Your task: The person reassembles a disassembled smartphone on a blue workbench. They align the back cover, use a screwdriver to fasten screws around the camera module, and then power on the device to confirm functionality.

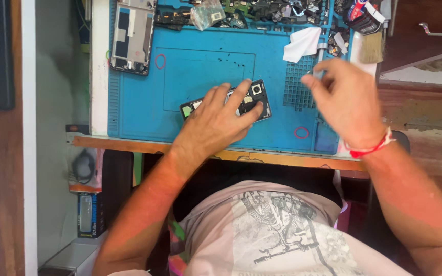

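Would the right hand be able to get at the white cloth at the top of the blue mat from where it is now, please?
Probably yes. The right hand hovers just below the white cloth, with only bare blue mat between them. Its fingers seem to pinch something small, too blurred to identify, which could hinder a grasp.

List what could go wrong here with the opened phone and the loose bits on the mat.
1. The left hand presses its fingers straight onto the opened phone, so exposed parts inside could get smudged or stressed.
2. Tiny dark specks, possibly screws, lie scattered on the blue mat; a sweep of the raised, blurred right hand might scatter them.
3. The phone lies near the mat's front edge and could slide off.
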